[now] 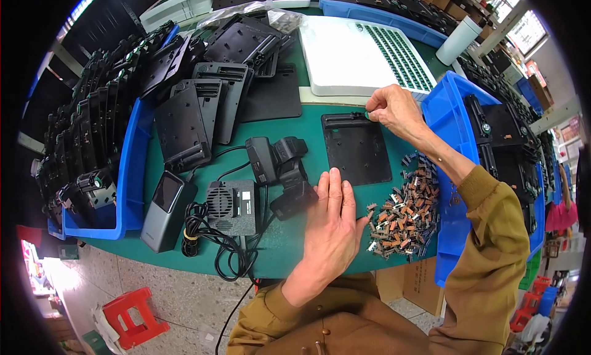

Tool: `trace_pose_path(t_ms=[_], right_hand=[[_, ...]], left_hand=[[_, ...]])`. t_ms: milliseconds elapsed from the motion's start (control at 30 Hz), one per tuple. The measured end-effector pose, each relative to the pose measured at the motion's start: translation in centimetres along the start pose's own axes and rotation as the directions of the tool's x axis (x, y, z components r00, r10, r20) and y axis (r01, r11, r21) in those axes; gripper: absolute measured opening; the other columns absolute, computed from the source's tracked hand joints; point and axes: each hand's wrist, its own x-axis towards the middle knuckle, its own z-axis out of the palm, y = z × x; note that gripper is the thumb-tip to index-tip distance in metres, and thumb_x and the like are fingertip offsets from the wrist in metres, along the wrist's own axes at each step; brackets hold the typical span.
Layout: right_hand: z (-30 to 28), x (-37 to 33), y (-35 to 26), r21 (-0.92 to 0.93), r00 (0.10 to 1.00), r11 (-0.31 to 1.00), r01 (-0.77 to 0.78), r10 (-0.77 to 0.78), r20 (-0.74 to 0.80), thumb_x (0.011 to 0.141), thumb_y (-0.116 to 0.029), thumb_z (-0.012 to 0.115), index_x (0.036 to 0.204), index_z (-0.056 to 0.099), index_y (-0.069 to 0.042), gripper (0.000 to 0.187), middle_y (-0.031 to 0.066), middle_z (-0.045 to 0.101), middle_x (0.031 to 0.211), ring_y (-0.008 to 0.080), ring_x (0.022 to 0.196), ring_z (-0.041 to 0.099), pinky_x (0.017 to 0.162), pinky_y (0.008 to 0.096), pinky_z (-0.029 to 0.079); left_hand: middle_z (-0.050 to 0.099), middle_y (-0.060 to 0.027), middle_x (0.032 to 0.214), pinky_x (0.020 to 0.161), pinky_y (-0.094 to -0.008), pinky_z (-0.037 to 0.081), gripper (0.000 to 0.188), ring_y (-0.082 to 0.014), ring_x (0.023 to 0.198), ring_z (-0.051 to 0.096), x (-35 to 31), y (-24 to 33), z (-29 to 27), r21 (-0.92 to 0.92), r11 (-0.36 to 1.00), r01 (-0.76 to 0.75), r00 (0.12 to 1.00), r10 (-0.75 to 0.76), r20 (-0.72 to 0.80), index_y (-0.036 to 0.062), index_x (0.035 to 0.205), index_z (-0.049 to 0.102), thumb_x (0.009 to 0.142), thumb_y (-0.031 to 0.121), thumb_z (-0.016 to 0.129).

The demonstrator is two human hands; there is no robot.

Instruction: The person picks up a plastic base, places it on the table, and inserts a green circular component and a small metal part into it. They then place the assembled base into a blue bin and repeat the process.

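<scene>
A flat black plastic panel (pixel 357 150) lies on the green tabletop, with a raised bar along its far edge. My right hand (pixel 397 113) is closed in a pinch at the panel's far right corner. Between its fingertips shows a small green part (pixel 367 115), mostly hidden by the fingers. My left hand (pixel 331 229) lies palm down with fingers stretched out, its fingertips at the panel's near left edge. Beside its thumb spreads a pile of small brown, black and white parts (pixel 405 214).
A white tray (pixel 329 53) with rows of green pieces stands at the back. Blue bins (pixel 136 170) of black panels flank the work area, one on the right (pixel 452 232). On the left are stacked black panels (pixel 184 124), a grey power bank (pixel 167 210) and a cabled black device (pixel 231 207).
</scene>
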Motion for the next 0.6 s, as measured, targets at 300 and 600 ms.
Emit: trace_pose_path(t_ms=[300, 600], right_hand=[[-0.2, 0.3, -0.2, -0.027, 0.998, 0.999, -0.02, 0.022, 0.066, 0.067, -0.008, 0.068, 0.087, 0.074, -0.003, 0.022, 0.0138, 0.072, 0.085, 0.0281, 0.083, 0.07, 0.075, 0.0399, 0.054], [-3.9, 0.1, 0.2, -0.266, 0.983, 0.961, 0.071, -0.022, 0.181, 0.065, -0.009, 0.074, 0.087, 0.071, -0.002, 0.024, 0.0096, 0.069, 0.077, 0.0237, 0.073, 0.067, 0.067, 0.037, 0.052]], left_hand=[[0.032, -0.0313, 0.146, 0.106, -0.0493, 0.039, 0.066, -0.0446, 0.134, 0.035, -0.1, -0.1, 0.2, 0.011, 1.0, -0.016, 1.0, 0.016, -0.01, -0.0131, 0.131, 0.044, 0.081, 0.019, 0.072], [0.032, -0.0309, 0.147, 0.107, -0.0491, 0.037, 0.066, -0.0443, 0.136, 0.034, -0.3, -0.2, 0.2, 0.022, 1.0, -0.016, 1.0, 0.016, -0.004, -0.0129, 0.132, 0.043, 0.082, 0.02, 0.071]])
